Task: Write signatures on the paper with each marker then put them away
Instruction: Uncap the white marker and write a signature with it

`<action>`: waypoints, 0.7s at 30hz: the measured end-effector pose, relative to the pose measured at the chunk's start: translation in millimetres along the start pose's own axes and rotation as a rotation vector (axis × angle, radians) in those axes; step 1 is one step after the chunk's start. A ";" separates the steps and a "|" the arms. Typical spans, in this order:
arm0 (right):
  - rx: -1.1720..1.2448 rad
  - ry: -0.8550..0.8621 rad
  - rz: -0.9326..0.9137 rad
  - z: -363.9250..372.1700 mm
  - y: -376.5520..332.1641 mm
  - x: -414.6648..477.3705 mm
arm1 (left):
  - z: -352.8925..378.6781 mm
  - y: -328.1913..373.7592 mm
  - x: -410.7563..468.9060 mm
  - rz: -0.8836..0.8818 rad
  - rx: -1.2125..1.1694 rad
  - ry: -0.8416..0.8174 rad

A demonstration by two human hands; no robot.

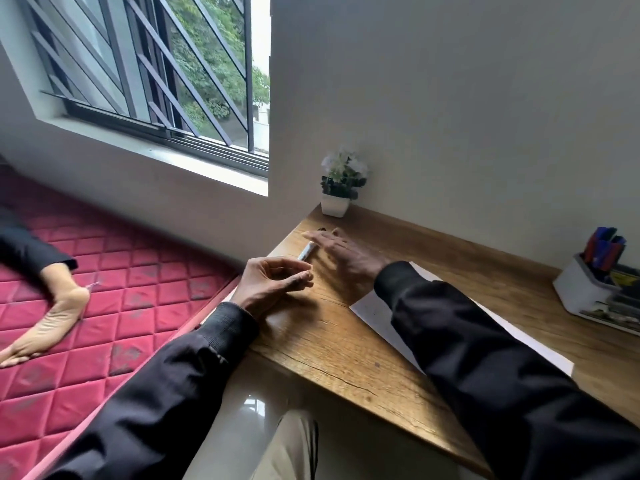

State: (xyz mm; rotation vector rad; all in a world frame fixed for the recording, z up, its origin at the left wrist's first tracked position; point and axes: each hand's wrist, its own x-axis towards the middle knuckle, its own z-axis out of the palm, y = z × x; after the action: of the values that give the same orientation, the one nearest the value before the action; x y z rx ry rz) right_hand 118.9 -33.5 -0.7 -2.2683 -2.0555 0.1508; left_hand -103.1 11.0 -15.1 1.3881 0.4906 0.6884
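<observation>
A white marker (307, 251) lies on the wooden desk (332, 341) near its far left corner. My right hand (341, 251) reaches over it with fingers spread and straight, fingertips at or just past the marker's far end. A small dark object, perhaps a cap, lies beyond the fingertips. My left hand (273, 282) hovers at the desk's left edge with loosely curled fingers, holding nothing that I can see. The white paper (374, 311) lies on the desk, mostly hidden under my right sleeve. Several markers (604, 247) stand in a white organiser (581, 291) at the right.
A small potted plant (341, 187) stands in the desk's back corner against the wall. Left of the desk lies a red quilted mattress (121, 289) with another person's foot (52, 320) on it. A barred window is above it.
</observation>
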 end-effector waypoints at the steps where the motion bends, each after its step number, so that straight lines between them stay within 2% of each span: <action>1: -0.037 -0.037 -0.022 0.5 -2.6 1.9 | -0.6 -0.4 0.3 0.002 0.002 -0.007; 2: -0.067 -0.031 -0.039 0.5 -5.6 0.8 | -1.0 -0.6 0.6 0.006 0.009 -0.014; 6: -0.012 0.228 -0.116 4.7 2.4 -7.1 | -0.6 -1.6 2.0 0.014 0.023 -0.020; 12: -0.035 0.309 0.006 -5.9 27.1 -43.4 | -1.2 -3.5 6.9 -0.014 0.029 -0.043; 14: 0.132 0.415 0.086 -10.9 28.4 -61.1 | 0.8 -3.8 8.8 -0.026 0.031 -0.043; 16: 0.408 0.520 0.155 -17.9 30.4 -77.5 | 6.7 -4.4 13.0 -0.032 0.016 -0.043; 21: 0.911 0.730 0.200 -28.3 38.3 -114.6 | 44.1 -2.9 25.1 0.029 0.036 -0.104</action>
State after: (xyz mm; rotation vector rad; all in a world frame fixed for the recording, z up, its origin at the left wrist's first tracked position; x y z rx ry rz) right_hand 149.1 -151.1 25.1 -1.5859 -1.0587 0.1816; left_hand -54.6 -3.3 -10.0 1.4599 0.4025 0.6297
